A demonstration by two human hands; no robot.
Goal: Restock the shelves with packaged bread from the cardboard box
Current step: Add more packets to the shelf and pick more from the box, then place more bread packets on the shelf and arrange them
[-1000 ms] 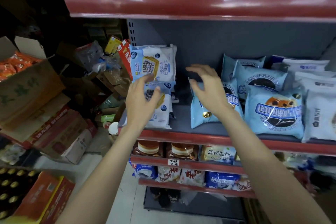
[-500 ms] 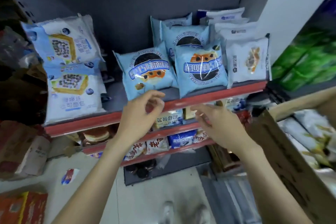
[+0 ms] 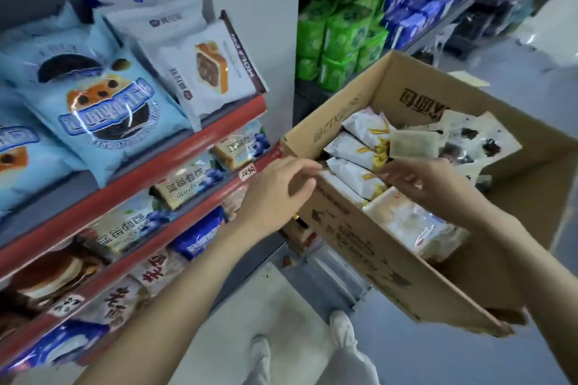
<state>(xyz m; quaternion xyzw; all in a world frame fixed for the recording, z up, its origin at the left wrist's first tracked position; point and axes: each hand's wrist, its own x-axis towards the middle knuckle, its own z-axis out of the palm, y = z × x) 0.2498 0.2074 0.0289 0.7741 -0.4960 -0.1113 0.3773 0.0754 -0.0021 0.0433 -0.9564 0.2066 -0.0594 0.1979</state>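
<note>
An open cardboard box (image 3: 384,262) stands at the right, holding several white bread packs with yellow print (image 3: 353,147) and a clear-wrapped pack (image 3: 413,222). My left hand (image 3: 278,194) hovers at the box's near left corner with relaxed fingers, holding nothing. Over the packs inside the box, my right hand (image 3: 431,181) reaches with loosely spread fingers and grips nothing. The red-edged shelves (image 3: 219,122) at the left carry light-blue bread bags (image 3: 106,103) and white packs (image 3: 203,72).
Lower shelf rows hold blueberry bread packs (image 3: 187,184) and dark blue packs (image 3: 200,234). Green packages (image 3: 341,37) and blue packages (image 3: 416,9) fill a shelf behind the box. A white pillar (image 3: 250,9) separates the shelves. Grey floor and my white shoes (image 3: 344,331) lie below.
The view has swung right from the top shelf to the cardboard box. Both hands left the shelf front and moved right and down to the box, still holding nothing.
</note>
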